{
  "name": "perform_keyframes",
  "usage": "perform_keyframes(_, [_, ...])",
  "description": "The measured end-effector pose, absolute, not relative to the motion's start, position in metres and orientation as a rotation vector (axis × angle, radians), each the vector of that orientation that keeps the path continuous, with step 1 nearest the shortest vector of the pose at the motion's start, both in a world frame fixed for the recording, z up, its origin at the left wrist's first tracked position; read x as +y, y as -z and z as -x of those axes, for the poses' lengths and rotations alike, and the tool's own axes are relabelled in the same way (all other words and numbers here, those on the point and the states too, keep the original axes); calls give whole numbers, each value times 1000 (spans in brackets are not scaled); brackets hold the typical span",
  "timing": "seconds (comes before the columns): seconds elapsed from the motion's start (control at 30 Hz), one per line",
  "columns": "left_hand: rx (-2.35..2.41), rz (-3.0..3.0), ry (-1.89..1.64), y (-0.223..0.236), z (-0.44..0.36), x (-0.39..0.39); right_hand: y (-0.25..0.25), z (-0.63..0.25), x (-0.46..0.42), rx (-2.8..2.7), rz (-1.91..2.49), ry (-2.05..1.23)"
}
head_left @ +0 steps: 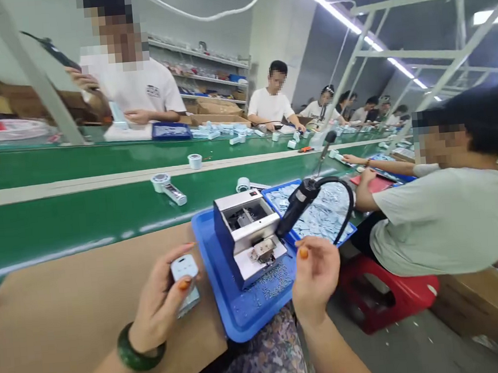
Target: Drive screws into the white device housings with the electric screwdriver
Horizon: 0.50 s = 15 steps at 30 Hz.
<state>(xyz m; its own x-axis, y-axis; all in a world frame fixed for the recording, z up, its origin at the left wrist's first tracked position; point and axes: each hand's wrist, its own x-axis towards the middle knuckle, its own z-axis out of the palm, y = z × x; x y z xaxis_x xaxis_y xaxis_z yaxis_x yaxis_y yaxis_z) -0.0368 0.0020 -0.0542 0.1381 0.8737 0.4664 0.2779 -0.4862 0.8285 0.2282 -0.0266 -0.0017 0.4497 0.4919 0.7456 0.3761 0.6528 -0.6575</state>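
My left hand, with a dark green bangle at its wrist, grips a light-blue plastic housing above the brown cardboard. The thumb lies across the housing, and small holes show on its top face. My right hand is raised over the right edge of the blue tray, its fingers curled toward the thumb. Whatever it may pinch is hidden. Beyond that hand, a black electric screwdriver leans against a screw feeder, its cable looping down behind my fingers. Loose screws lie around the feeder's base.
A blue bin full of light-blue parts stands behind the feeder. Across the green conveyor are round-headed parts. Co-workers sit opposite; one in a pale shirt sits to my right on a red stool. Cardboard covers my left side.
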Motion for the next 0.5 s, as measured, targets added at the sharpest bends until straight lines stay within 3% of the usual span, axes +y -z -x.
perform_keyframes(0.1, [879, -1674, -1328, 53, 41, 8, -1, -268, 4, -1034, 1006, -203])
perform_keyframes(0.17, [841, -1660, -1278, 49, 41, 7, -12, -286, 31, -1093, 963, -549])
perform_keyframes(0.27, [812, -1680, -1250, 43, 37, 4, -30, -299, 55, -1137, 920, -798])
perform_keyframes(0.5, [935, -1758, -1270, 33, 26, 4, -35, -305, 7, -1013, 845, -849])
